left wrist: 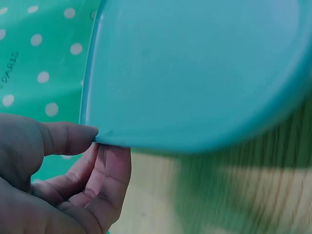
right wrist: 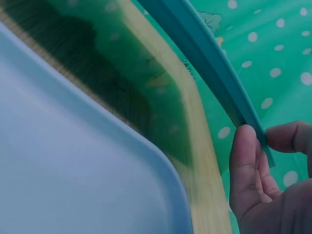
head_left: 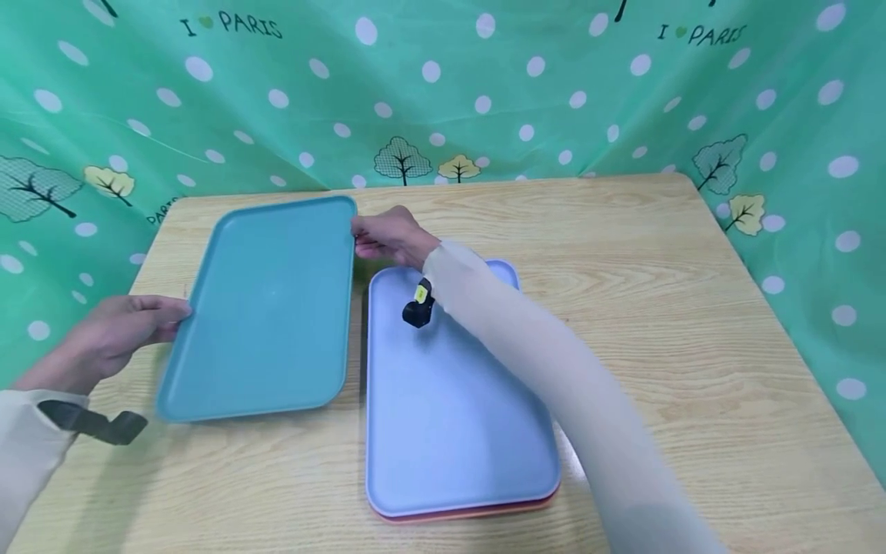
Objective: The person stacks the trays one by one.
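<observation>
Both hands hold a teal tray (head_left: 273,308) above the left part of the table. My left hand (head_left: 134,327) pinches its left edge, thumb on top and fingers beneath, as the left wrist view shows. At the tray's far right edge, my right hand (head_left: 391,235) pinches the rim between thumb and fingers (right wrist: 243,165). Under the right forearm lies a pale blue tray (head_left: 457,415), set on top of a reddish-orange tray (head_left: 477,512) whose near edge peeks out. In the right wrist view, a gap with the teal tray's shadow separates the teal tray from the blue one.
The wood-grain table (head_left: 692,346) extends to the right of the stack. Behind it and along both sides hangs a green dotted cloth (head_left: 484,85) with trees and lettering. A black wrist mount (head_left: 418,308) on the right sleeve hangs over the blue tray.
</observation>
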Available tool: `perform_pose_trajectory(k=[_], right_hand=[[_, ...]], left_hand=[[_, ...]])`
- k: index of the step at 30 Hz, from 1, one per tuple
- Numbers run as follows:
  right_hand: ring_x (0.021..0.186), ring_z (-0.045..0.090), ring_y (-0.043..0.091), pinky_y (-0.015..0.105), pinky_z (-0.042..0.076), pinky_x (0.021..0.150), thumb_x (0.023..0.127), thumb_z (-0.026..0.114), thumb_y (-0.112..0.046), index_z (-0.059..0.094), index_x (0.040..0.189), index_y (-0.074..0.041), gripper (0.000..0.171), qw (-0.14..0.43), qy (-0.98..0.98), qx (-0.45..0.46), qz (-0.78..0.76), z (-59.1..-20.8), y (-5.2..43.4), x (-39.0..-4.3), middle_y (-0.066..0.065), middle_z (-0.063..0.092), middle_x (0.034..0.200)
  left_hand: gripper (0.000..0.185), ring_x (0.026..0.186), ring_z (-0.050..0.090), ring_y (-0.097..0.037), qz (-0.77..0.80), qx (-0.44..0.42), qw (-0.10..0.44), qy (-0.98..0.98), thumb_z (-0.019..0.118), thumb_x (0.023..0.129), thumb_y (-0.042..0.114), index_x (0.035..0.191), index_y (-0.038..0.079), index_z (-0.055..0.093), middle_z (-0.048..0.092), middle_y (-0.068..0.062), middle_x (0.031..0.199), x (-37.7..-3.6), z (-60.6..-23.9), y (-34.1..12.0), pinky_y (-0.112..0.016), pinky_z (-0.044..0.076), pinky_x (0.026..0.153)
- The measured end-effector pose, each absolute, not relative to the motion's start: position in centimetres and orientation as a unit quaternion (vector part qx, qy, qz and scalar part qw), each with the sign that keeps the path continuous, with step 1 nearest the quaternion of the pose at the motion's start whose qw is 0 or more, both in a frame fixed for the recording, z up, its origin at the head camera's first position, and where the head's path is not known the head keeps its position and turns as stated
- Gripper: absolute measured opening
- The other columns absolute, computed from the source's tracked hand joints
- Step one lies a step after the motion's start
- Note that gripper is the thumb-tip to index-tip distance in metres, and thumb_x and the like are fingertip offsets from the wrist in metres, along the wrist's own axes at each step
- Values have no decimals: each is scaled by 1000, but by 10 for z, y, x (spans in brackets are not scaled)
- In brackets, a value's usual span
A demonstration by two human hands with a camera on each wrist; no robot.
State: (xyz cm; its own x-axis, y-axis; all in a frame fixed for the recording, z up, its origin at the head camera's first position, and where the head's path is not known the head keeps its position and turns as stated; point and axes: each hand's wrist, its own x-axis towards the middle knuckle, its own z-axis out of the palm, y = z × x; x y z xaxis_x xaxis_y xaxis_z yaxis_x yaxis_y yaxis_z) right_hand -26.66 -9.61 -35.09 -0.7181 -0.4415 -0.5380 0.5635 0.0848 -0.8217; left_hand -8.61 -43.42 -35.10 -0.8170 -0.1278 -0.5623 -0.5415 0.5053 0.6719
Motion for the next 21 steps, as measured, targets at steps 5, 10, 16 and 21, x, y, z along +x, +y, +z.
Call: perform_pose_trajectory(k=[5, 10, 16, 21], right_hand=[[53, 62, 12, 22, 57, 61, 88, 62, -5, 67, 82, -1, 9, 361, 635, 41, -682, -348, -77, -264, 5, 65, 68], [59, 63, 12, 29, 59, 79, 88, 64, -7, 68, 87, -1, 7, 347, 646, 38, -679, -346, -54, -261, 5, 67, 73], [61, 62, 12, 26, 59, 75, 89, 65, -8, 68, 88, -2, 7, 336, 656, 48, -674, -347, -27, -258, 4, 66, 74], [60, 62, 11, 20, 57, 61, 89, 65, -9, 68, 88, -2, 8, 321, 660, 49, -678, -347, -10, -255, 4, 66, 73]], left_hand=[[29, 78, 64, 5, 490, -193, 224, 820, 54, 102, 27, 81, 42, 66, 64, 26, 83, -88, -342, -417, -11, 51, 73], [29, 80, 64, 3, 518, -174, 221, 808, 54, 102, 21, 84, 39, 68, 65, 25, 86, -90, -334, -397, -13, 53, 75], [27, 83, 66, 2, 538, -151, 215, 801, 54, 102, 17, 86, 35, 68, 67, 21, 88, -95, -331, -374, -17, 55, 78], [20, 85, 66, 1, 535, -146, 221, 803, 55, 101, 18, 90, 30, 67, 67, 20, 89, -95, -328, -359, -19, 56, 81]])
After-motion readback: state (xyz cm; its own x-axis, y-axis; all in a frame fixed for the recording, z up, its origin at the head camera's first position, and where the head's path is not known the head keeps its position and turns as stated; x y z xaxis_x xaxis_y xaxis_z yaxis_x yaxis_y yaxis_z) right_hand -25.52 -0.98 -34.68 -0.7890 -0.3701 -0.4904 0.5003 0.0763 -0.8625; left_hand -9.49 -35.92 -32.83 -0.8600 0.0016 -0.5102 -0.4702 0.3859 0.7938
